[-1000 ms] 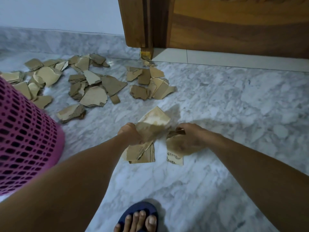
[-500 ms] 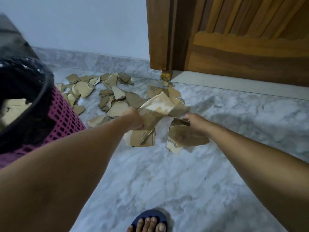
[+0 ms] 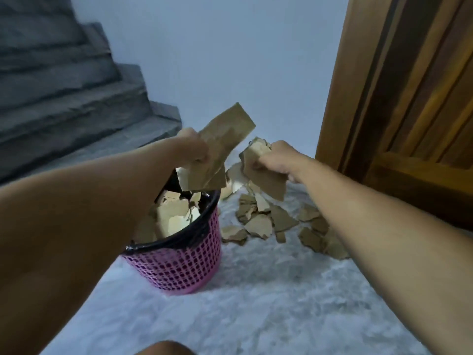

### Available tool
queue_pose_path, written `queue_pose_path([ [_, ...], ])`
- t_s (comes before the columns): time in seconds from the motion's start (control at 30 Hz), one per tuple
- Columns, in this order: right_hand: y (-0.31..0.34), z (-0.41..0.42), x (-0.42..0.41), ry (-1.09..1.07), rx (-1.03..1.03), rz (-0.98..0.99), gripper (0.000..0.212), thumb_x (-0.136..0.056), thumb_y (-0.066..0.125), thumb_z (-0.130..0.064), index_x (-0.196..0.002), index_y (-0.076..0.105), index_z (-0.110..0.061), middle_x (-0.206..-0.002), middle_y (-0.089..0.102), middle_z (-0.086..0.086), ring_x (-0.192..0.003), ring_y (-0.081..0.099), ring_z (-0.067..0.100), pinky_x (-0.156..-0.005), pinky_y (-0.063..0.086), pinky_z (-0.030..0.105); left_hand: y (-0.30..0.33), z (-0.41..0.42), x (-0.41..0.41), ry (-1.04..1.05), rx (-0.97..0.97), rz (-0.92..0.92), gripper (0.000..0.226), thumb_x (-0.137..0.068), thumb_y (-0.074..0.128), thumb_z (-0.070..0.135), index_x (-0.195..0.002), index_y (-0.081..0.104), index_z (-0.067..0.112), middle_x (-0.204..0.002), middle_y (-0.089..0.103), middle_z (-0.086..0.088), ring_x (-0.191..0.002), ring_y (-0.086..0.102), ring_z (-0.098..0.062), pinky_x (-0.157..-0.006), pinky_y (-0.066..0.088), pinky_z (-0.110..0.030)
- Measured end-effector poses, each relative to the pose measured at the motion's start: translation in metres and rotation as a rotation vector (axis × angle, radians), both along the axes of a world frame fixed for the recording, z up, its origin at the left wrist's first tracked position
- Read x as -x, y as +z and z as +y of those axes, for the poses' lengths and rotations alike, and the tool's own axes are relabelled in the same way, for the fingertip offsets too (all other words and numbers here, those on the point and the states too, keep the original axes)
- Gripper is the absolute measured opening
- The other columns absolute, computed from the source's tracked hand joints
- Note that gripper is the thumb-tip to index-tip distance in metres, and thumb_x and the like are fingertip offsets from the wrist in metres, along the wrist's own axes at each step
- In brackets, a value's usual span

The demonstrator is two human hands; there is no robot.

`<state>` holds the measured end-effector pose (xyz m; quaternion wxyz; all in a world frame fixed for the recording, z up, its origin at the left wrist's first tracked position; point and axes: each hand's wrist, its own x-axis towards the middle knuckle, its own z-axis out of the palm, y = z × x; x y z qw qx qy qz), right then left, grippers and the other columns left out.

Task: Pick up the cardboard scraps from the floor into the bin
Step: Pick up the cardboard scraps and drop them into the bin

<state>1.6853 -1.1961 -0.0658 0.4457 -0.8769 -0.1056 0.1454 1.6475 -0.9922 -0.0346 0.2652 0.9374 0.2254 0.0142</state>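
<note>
- Left hand [image 3: 193, 149] is gripping a bunch of torn brown cardboard pieces [image 3: 220, 149], fingers curled round them; the bunch is hanging directly above the far rim of the bin.
- Right hand [image 3: 275, 160] is clenching a second bundle of brown cardboard scraps [image 3: 266, 178], which is hanging over the floor just right of the bin, not above its opening.
- Round pink lattice-sided plastic bin [image 3: 184, 262], lined with a black bag, is standing upright on the floor at left-centre; it is already holding a heap of binned cardboard pieces [image 3: 171, 213] reaching near the rim.
- Loose cardboard scraps [image 3: 271, 224] are lying scattered on the pale grey marbled floor [image 3: 256, 303], right of the bin and toward the far side; some are partly hidden behind the right forearm.
- Brown wooden door [image 3: 409, 98] is standing at the far right; grey stone steps [image 3: 64, 98] are rising at the far left.
- Frame is motion-blurred; the rounded shape at the near bottom edge is possibly a knee.
</note>
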Motion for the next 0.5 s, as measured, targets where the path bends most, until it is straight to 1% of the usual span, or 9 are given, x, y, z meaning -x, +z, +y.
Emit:
queue_pose_path([
  [0.07, 0.007, 0.040, 0.001, 0.008, -0.013, 0.002, 0.015, -0.087, 0.063, -0.016, -0.084, 0.050, -0.010, -0.087, 0.058, 0.009, -0.071, 0.057, 0.018, -0.053, 0.044, 0.023, 0.008, 0.032, 0.011, 0.064, -0.014, 0.021, 0.021, -0.084, 0.062, 0.012, -0.101, 0.059, 0.002, -0.078, 0.058, -0.006, -0.068, 0.058, -0.020, -0.062, 0.047, -0.030],
  [0.13, 0.003, 0.077, 0.003, 0.024, -0.026, -0.001, 0.013, -0.088, 0.061, -0.018, -0.092, 0.052, -0.010, -0.097, 0.058, 0.010, -0.082, 0.058, 0.022, -0.058, 0.044, 0.024, 0.002, 0.060, 0.018, 0.126, -0.043, 0.052, 0.019, -0.085, 0.061, 0.011, -0.101, 0.059, 0.002, -0.073, 0.053, -0.006, -0.071, 0.057, -0.023, -0.067, 0.046, -0.031],
  [0.2, -0.008, 0.110, 0.004, 0.039, -0.050, 0.002, 0.030, -0.088, 0.066, -0.026, -0.110, 0.057, -0.008, -0.110, 0.061, 0.012, -0.094, 0.059, 0.025, -0.067, 0.048, 0.027, -0.006, 0.081, 0.024, 0.159, -0.043, 0.081, 0.024, -0.082, 0.063, 0.010, -0.103, 0.061, -0.002, -0.074, 0.054, -0.008, -0.072, 0.058, -0.024, -0.066, 0.046, -0.033],
  [0.27, -0.019, 0.133, 0.006, 0.078, -0.073, 0.051, 0.041, -0.083, 0.073, -0.036, -0.110, 0.059, -0.009, -0.117, 0.063, 0.012, -0.102, 0.062, 0.027, -0.081, 0.053, 0.033, -0.016, 0.095, 0.031, 0.174, -0.019, 0.167, 0.029, -0.081, 0.068, 0.014, -0.103, 0.060, -0.004, -0.080, 0.057, -0.011, -0.070, 0.057, -0.024, -0.060, 0.046, -0.032],
  [0.3, -0.025, 0.145, 0.007, 0.107, -0.083, 0.083, 0.045, -0.082, 0.074, -0.039, -0.109, 0.058, -0.008, -0.118, 0.062, 0.012, -0.104, 0.061, 0.029, -0.084, 0.053, 0.035, -0.021, 0.105, 0.036, 0.178, -0.005, 0.219, 0.033, -0.081, 0.070, 0.016, -0.103, 0.056, -0.004, -0.084, 0.057, -0.013, -0.070, 0.056, -0.024, -0.057, 0.046, -0.030],
  [0.37, -0.032, 0.157, 0.003, 0.144, -0.021, 0.096, 0.055, -0.081, 0.074, -0.042, -0.118, 0.053, -0.006, -0.119, 0.057, 0.011, -0.107, 0.058, 0.029, -0.081, 0.049, 0.033, -0.029, 0.117, 0.039, 0.164, -0.014, 0.282, 0.036, -0.084, 0.072, 0.020, -0.105, 0.051, 0.000, -0.089, 0.053, -0.012, -0.072, 0.054, -0.025, -0.052, 0.042, -0.029],
  [0.4, -0.033, 0.161, -0.003, 0.152, 0.015, 0.089, 0.052, -0.081, 0.074, -0.040, -0.116, 0.053, -0.008, -0.116, 0.056, 0.011, -0.103, 0.058, 0.029, -0.079, 0.049, 0.033, -0.031, 0.125, 0.037, 0.164, -0.024, 0.286, 0.038, -0.084, 0.072, 0.020, -0.109, 0.052, 0.000, -0.093, 0.052, -0.012, -0.078, 0.053, -0.026, -0.054, 0.041, -0.030],
  [0.43, -0.033, 0.161, -0.008, 0.152, 0.038, 0.067, 0.044, -0.081, 0.075, -0.038, -0.108, 0.054, -0.011, -0.108, 0.057, 0.011, -0.095, 0.059, 0.028, -0.076, 0.050, 0.034, -0.033, 0.132, 0.034, 0.160, -0.030, 0.276, 0.041, -0.084, 0.073, 0.020, -0.111, 0.053, -0.003, -0.097, 0.052, -0.013, -0.083, 0.053, -0.027, -0.058, 0.042, -0.031],
  [0.5, -0.029, 0.158, -0.026, 0.141, 0.061, 0.047, 0.032, -0.081, 0.076, -0.028, -0.095, 0.057, -0.008, -0.087, 0.059, 0.010, -0.075, 0.058, 0.025, -0.067, 0.052, 0.033, -0.035, 0.143, 0.022, 0.145, -0.015, 0.232, 0.043, -0.082, 0.075, 0.022, -0.109, 0.059, -0.007, -0.094, 0.056, -0.013, -0.082, 0.055, -0.027, -0.056, 0.043, -0.029],
])
